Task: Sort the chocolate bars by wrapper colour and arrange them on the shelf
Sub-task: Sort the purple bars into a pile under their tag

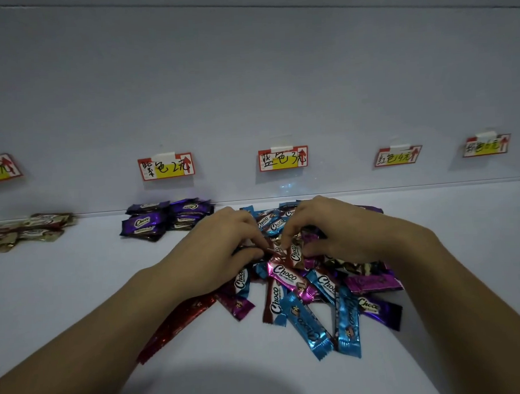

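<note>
Head view: both hands in the mixed choc bar pile, white shelf.

L hand (pixel 222 252) & R hand (pixel 340 229) sit palm-down on the mixed pile (pixel 310 281) at shelf centre, fingertips meeting mid-pile. L fingers pinched on a small brown-wrapped bar (pixel 275 251); R fingers curled onto a wrapper just beside it, can't tell if actually gripped. Pile = blue, magenta, purple, brown, red wrappers, overlapping. One red bar (pixel 181 325) lies partly under L forearm; blue bar (pixel 307 328) at near edge of pile. Sorted already: purple stack (pixel 164 220) against back wall under purple tag (pixel 166 166); gold/cream group (pixel 25 231) far left. Blue tag (pixel 282 158) sits above pile; red tag (pixel 397 155) to the right, well apart from any bars.
</note>
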A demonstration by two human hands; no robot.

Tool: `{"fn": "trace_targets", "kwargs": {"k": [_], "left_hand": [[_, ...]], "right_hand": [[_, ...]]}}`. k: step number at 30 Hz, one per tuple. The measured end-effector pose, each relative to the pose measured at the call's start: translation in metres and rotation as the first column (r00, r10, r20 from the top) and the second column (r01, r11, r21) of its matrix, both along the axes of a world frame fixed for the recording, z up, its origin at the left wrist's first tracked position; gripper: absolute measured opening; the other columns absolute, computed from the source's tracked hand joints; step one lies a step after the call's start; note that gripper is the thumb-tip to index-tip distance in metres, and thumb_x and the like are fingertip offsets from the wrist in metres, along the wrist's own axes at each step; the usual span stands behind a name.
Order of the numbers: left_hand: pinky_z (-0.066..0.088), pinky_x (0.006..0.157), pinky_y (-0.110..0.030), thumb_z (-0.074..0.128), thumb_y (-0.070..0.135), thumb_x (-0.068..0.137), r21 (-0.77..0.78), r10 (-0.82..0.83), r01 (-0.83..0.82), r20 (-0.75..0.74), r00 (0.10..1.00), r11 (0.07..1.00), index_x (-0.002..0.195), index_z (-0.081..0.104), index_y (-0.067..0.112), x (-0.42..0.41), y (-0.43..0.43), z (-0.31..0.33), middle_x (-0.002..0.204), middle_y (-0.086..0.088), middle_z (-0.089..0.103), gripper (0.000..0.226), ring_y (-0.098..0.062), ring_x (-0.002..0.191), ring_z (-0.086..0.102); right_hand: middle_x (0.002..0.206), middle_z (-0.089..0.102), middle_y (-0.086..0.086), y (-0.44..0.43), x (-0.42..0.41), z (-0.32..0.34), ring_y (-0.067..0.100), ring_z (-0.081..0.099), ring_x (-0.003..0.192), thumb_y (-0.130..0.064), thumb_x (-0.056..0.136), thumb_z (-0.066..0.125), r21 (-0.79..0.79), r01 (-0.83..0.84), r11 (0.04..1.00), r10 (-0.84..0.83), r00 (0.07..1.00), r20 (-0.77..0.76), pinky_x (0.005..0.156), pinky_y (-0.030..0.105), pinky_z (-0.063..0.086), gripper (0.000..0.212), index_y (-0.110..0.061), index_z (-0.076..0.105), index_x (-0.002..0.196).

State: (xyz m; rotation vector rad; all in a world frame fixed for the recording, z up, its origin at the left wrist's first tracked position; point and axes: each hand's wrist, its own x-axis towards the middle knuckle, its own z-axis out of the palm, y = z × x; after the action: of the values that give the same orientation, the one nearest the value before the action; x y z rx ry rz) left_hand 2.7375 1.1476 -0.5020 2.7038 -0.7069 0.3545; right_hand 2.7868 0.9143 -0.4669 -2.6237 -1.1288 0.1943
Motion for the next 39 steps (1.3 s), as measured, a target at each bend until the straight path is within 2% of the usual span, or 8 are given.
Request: {"fn": "trace_targets", "kwargs": {"k": [3,9,14,20,26,32,36,39], "left_hand": [[0.050,0.089,-0.035,0.067,0.037,0.093,-0.037,0.024,-0.023,0.019,1.000,0.999,0.105,0.076,0.035,-0.001,0.005,0.003,0.107,0.016,0.064,0.015,-0.005,0.104,0.054],[0.049,0.078,-0.018,0.070,0.029,0.093,-0.272,0.089,-0.092,-0.023,0.996,0.958,0.093,0.072,0.031,-0.007,0.018,0.014,0.090,0.020,0.070,0.003,0.005,0.091,0.061],[0.059,0.075,-0.038,0.066,0.024,0.096,-0.296,0.046,-0.090,-0.154,0.987,0.951,0.084,0.062,0.028,-0.017,0.057,0.037,0.082,0.014,0.071,0.014,-0.004,0.080,0.068],[0.059,0.077,-0.037,0.070,0.020,0.093,-0.340,0.150,-0.182,-0.118,0.982,0.923,0.085,0.062,0.029,-0.040,0.129,0.040,0.085,0.014,0.073,0.015,-0.003,0.084,0.069],[0.060,0.079,-0.038,0.080,0.015,0.084,-0.396,0.314,-0.347,-0.147,0.938,0.850,0.078,0.070,0.028,-0.064,0.232,0.037,0.083,0.013,0.073,0.017,-0.008,0.081,0.070],[0.055,0.081,-0.034,0.085,0.007,0.077,-0.483,0.674,-0.557,0.098,0.732,0.675,0.089,0.078,0.022,-0.079,0.326,0.004,0.090,0.009,0.075,0.020,-0.005,0.084,0.064],[0.052,0.080,-0.041,0.081,0.016,0.083,-0.346,0.676,-0.583,0.323,0.662,0.736,0.092,0.080,0.020,-0.068,0.347,-0.008,0.095,0.006,0.074,0.010,-0.015,0.088,0.058],[0.052,0.076,-0.042,0.073,0.020,0.091,-0.257,0.655,-0.604,0.352,0.669,0.754,0.099,0.080,0.020,-0.064,0.346,-0.010,0.098,0.005,0.072,0.011,-0.019,0.089,0.057]], "right_hand": [[0.104,0.053,-0.025,-0.002,-0.001,-0.001,-0.002,0.049,0.099,-0.020,0.090,0.074,0.020,0.017,1.000,-0.017,1.000,-0.004,0.080,0.017,0.040,0.022,-0.035,0.068,0.104],[0.096,0.060,-0.018,-0.007,-0.004,0.004,0.000,0.052,0.098,-0.023,0.088,0.076,0.170,0.063,0.983,-0.068,0.997,0.024,0.081,0.025,0.044,0.023,-0.035,0.057,0.084],[0.089,0.064,-0.008,0.013,-0.014,0.018,0.009,0.066,0.092,-0.015,0.094,0.069,0.405,0.078,0.911,-0.016,0.988,-0.153,0.077,0.033,0.057,0.016,-0.021,0.056,0.087],[0.082,0.068,-0.008,0.090,-0.025,0.037,0.004,0.062,0.075,-0.022,0.081,0.083,0.281,0.019,0.960,-0.010,0.999,-0.033,0.067,0.020,0.052,0.019,-0.023,0.064,0.079],[0.079,0.068,-0.017,0.193,-0.020,0.031,0.001,0.062,0.077,-0.024,0.076,0.087,0.211,-0.058,0.976,0.022,0.986,0.167,0.063,0.013,0.047,0.016,-0.029,0.072,0.077],[0.074,0.064,-0.017,0.302,-0.010,0.019,-0.006,0.053,0.063,-0.014,0.085,0.073,0.276,-0.123,0.953,0.043,0.959,0.279,0.061,0.005,0.039,0.007,-0.021,0.076,0.084],[0.073,0.059,-0.019,0.365,0.001,0.010,-0.003,0.050,0.061,-0.012,0.090,0.069,0.345,-0.102,0.933,0.016,0.970,0.242,0.060,0.003,0.037,0.008,-0.016,0.077,0.090],[0.079,0.060,-0.014,0.398,0.007,-0.001,0.002,0.053,0.069,-0.012,0.091,0.069,0.389,-0.031,0.921,-0.047,0.981,0.190,0.058,0.003,0.038,0.009,-0.019,0.075,0.089]]}}
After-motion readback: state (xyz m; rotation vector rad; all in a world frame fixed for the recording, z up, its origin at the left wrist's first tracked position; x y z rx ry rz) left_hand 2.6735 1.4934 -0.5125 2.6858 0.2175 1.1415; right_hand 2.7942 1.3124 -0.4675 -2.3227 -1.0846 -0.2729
